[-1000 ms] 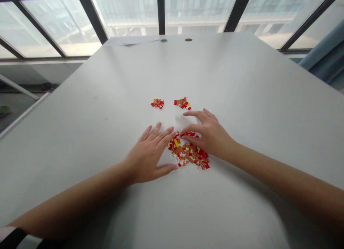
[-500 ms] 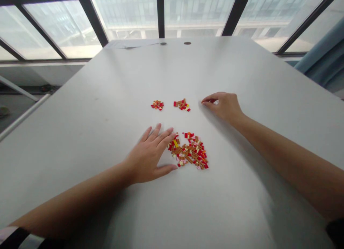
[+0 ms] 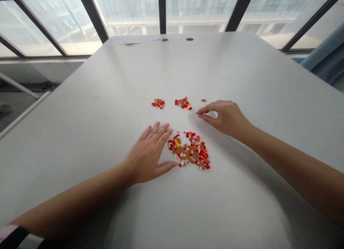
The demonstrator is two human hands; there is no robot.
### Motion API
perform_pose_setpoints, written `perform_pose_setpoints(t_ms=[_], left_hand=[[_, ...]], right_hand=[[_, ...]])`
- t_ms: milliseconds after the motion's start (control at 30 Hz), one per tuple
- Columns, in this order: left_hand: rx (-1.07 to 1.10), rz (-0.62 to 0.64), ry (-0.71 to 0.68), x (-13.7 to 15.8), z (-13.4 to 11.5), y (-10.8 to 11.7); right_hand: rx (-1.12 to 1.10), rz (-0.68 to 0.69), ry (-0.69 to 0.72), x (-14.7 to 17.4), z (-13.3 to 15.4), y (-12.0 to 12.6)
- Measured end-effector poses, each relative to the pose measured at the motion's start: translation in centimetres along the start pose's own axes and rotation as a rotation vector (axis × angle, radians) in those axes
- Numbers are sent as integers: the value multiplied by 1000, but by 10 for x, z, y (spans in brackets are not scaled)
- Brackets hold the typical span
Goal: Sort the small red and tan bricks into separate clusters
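Observation:
My left hand (image 3: 150,152) lies flat with fingers spread, along the left side of a large loose pile of small toy building bricks (image 3: 195,152). The pile mixes red, brown, orange, pink, cream and yellow pieces, and my thumb tip rests at its lower left edge. My right hand (image 3: 221,118) hovers above and to the right of the pile. Its thumb and index fingertips are close together with a slight gap, and I see nothing between them. A single brown brick (image 3: 203,100) lies just beyond those fingertips.
Two small brick clusters lie beyond the pile: a left one (image 3: 158,103) of small red and orange pieces, and a middle one (image 3: 184,103) with longer brown and red pieces. The white table (image 3: 172,69) reaches to windows, with two round dark spots (image 3: 189,39) near its far edge.
My right hand has let go of the brown brick, leaving it on the table, and has drawn back toward me and slightly left. My left hand has hardly moved.

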State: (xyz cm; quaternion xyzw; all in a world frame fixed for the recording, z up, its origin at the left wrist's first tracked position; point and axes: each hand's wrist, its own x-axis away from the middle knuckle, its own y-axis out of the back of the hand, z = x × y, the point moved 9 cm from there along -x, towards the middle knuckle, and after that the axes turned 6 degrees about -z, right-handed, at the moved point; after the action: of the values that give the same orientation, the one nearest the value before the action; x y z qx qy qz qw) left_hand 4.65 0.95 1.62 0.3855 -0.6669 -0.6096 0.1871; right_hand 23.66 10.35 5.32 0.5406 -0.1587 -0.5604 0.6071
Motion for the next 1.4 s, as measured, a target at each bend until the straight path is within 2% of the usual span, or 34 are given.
perform_pose_setpoints(t_ms=[167,300,433,633,867,967,1067,1233,1400], left_hand=[[-50,-32,19,1,1,1],[-70,-21,21,1,0,2],[-72,4,26,1,0,2],[-75,15,35,1,0,1],[-56,16,47,1,0,2],[-31,-4,45,2,1,3],[48,-80,26,2,0,10],[152,-330,-61,4,-4,36],[117,-386,-119,2,-9,41]], right_hand=[[-128,157,172,23,58,-26],[-70,187,224,28,74,-31],[16,175,230,28,74,-24],[-24,206,307,34,82,-23],[-25,235,276,29,73,-23],[-25,202,293,28,74,-20],[-50,180,306,27,77,-18],[-47,139,228,22,68,-23],[-51,139,221,18,65,-31]])
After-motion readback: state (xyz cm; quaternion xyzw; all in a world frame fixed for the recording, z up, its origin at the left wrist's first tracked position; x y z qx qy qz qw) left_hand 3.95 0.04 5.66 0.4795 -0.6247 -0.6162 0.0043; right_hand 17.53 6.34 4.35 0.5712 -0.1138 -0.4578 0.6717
